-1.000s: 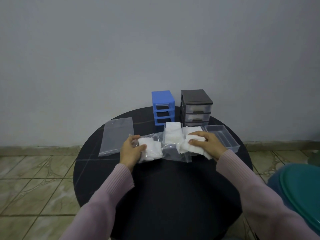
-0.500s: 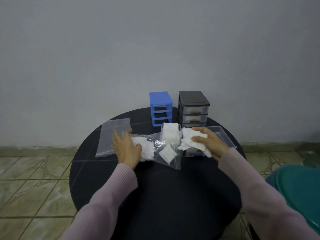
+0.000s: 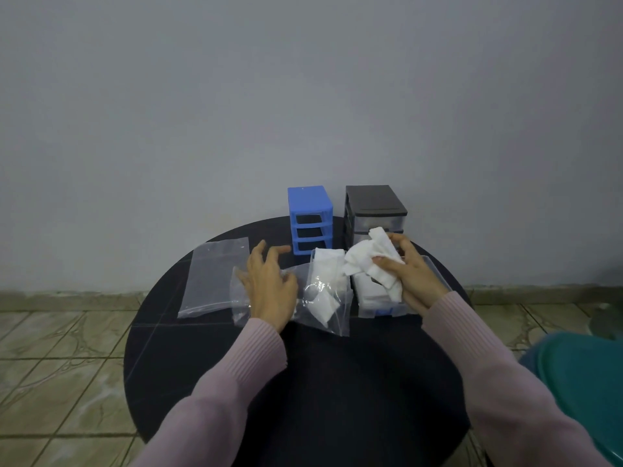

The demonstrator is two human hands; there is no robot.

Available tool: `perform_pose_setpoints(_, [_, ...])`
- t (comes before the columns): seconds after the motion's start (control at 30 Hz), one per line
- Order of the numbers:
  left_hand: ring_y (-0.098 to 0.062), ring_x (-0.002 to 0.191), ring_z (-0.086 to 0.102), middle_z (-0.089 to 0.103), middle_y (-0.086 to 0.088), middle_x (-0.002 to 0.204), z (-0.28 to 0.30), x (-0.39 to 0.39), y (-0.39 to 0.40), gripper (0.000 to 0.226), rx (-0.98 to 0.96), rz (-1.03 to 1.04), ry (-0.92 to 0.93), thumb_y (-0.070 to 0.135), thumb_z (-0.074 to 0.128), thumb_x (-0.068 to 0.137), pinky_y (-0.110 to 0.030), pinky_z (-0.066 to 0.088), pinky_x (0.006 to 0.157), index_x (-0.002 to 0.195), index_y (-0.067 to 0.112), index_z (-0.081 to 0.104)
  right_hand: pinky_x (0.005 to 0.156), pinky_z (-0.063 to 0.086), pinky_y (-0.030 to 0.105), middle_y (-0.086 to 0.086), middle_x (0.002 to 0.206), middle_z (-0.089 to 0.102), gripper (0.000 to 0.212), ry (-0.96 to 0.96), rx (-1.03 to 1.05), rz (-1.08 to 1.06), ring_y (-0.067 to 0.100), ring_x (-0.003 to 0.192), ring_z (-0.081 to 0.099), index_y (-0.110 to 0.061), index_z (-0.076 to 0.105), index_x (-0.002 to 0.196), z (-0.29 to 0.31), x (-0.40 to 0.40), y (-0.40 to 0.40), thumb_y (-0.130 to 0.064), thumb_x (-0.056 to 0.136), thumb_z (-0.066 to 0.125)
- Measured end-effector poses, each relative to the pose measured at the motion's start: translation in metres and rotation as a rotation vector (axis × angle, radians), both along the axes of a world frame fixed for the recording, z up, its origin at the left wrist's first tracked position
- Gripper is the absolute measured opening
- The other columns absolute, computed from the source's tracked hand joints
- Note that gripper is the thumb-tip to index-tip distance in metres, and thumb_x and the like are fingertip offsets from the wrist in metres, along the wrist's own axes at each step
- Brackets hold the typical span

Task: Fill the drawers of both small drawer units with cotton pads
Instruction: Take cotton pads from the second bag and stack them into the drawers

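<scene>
Pads (image 3: 369, 261) are gripped by right hand (image 3: 409, 274); left hand (image 3: 269, 281), spread, steadies bag (image 3: 323, 298). Pads should be squared before drawer (image 3: 377, 301) is loaded.

White cotton pads (image 3: 369, 261) bunched before blue unit (image 3: 309, 219), black unit (image 3: 375, 207).

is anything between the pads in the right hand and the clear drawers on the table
Nothing visible. The right hand holds a bunch of cotton pads just above the clear drawer lying in front of the black unit; that drawer's top is open and already holds pads.
</scene>
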State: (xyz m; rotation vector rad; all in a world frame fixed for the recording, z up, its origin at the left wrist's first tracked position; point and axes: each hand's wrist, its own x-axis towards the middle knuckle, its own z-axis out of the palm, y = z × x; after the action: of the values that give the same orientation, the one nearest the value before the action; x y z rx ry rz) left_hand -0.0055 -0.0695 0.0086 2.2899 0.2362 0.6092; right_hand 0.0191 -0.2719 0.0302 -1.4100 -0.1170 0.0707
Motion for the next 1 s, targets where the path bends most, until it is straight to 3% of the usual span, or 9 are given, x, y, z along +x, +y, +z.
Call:
perform_pose_setpoints(0.07, [-0.014, 0.128, 0.038, 0.044, 0.000, 0.135, 0.003, 0.002, -0.007, 0.028, -0.125, -0.129, -0.121, 0.006, 0.051, 0.092, -0.024, 0.028, 0.108, 0.116, 0.019, 0.056, 0.068, 0.058, 0.026, 0.007, 0.120, 0.048, 0.029, -0.002, 0.073, 0.030, 0.021, 0.098, 0.057, -0.024, 0.049, 0.107, 0.001, 0.003, 0.005, -0.002, 0.089, 0.055])
perform_pose_setpoints(0.13, [-0.008, 0.107, 0.051, 0.055, 0.003, 0.117, 0.009, 0.004, -0.015, 0.019, -0.247, -0.270, -0.118, 0.010, 0.048, 0.095, -0.013, 0.041, 0.087, 0.110, 0.020, 0.056, 0.069, 0.058, 0.026, 0.008, 0.121, 0.049, 0.030, -0.038, 0.045, 0.039, 0.023, 0.099, 0.058, -0.025, 0.049, 0.107, -0.001, 0.005, 0.008, -0.002, 0.089, 0.055])
perform_pose_setpoints(0.23, [-0.009, 0.093, 0.059, 0.063, 0.003, 0.105, 0.009, 0.012, -0.024, 0.016, -0.386, -0.385, -0.017, 0.017, 0.047, 0.097, -0.015, 0.045, 0.078, 0.108, 0.018, 0.059, 0.069, 0.057, 0.026, 0.003, 0.112, 0.053, 0.029, -0.115, -0.027, -0.013, 0.021, 0.093, 0.059, -0.029, 0.048, 0.104, -0.001, 0.009, 0.011, -0.006, 0.090, 0.056])
perform_pose_setpoints(0.33, [-0.008, 0.080, 0.061, 0.065, 0.003, 0.097, 0.003, 0.019, -0.030, 0.017, -0.469, -0.361, 0.008, 0.020, 0.043, 0.098, -0.015, 0.045, 0.068, 0.107, 0.019, 0.058, 0.062, 0.056, 0.023, -0.002, 0.103, 0.053, 0.024, -0.108, 0.024, -0.082, 0.016, 0.084, 0.058, -0.029, 0.047, 0.104, 0.003, 0.014, 0.007, -0.010, 0.091, 0.055])
perform_pose_setpoints(0.5, [-0.010, 0.057, 0.055, 0.069, -0.003, 0.082, 0.010, 0.033, -0.039, 0.032, -0.736, -0.352, 0.053, 0.032, 0.037, 0.100, -0.015, 0.041, 0.054, 0.096, 0.016, 0.064, 0.070, 0.056, 0.030, 0.007, 0.119, 0.053, 0.028, -0.054, 0.192, -0.078, 0.024, 0.100, 0.058, -0.023, 0.047, 0.115, 0.011, 0.029, 0.011, -0.008, 0.092, 0.051])
perform_pose_setpoints(0.6, [-0.013, 0.060, 0.058, 0.069, -0.008, 0.083, 0.027, 0.043, -0.041, 0.028, -0.863, -0.451, 0.136, 0.032, 0.045, 0.097, -0.020, 0.047, 0.056, 0.094, 0.012, 0.064, 0.073, 0.054, 0.030, 0.011, 0.123, 0.053, 0.030, -0.082, 0.248, -0.046, 0.023, 0.101, 0.057, -0.024, 0.050, 0.113, 0.015, 0.038, 0.019, -0.005, 0.091, 0.050])
perform_pose_setpoints(0.73, [-0.006, 0.069, 0.063, 0.066, -0.002, 0.082, 0.038, 0.057, -0.042, 0.011, -0.915, -0.471, -0.015, 0.007, 0.053, 0.092, -0.019, 0.053, 0.063, 0.093, 0.008, 0.064, 0.062, 0.054, 0.022, 0.006, 0.114, 0.056, 0.030, -0.121, 0.263, -0.058, 0.016, 0.091, 0.059, -0.025, 0.050, 0.109, 0.018, 0.049, 0.029, -0.002, 0.091, 0.049])
perform_pose_setpoints(0.87, [-0.008, 0.076, 0.063, 0.068, 0.003, 0.082, 0.040, 0.072, -0.035, 0.012, -0.915, -0.400, -0.097, 0.008, 0.053, 0.093, -0.028, 0.055, 0.071, 0.097, 0.008, 0.065, 0.062, 0.057, 0.025, 0.002, 0.109, 0.060, 0.028, -0.118, 0.369, -0.105, 0.015, 0.091, 0.061, -0.024, 0.050, 0.110, 0.021, 0.060, 0.034, -0.002, 0.093, 0.047])
perform_pose_setpoints(1.0, [-0.016, 0.084, 0.061, 0.066, -0.006, 0.092, 0.040, 0.082, -0.028, 0.009, -0.946, -0.356, -0.139, 0.009, 0.056, 0.092, -0.037, 0.054, 0.077, 0.097, 0.010, 0.064, 0.067, 0.058, 0.029, 0.003, 0.111, 0.059, 0.031, -0.144, 0.392, -0.152, 0.016, 0.094, 0.061, -0.021, 0.047, 0.119, 0.025, 0.072, 0.033, -0.004, 0.094, 0.046])
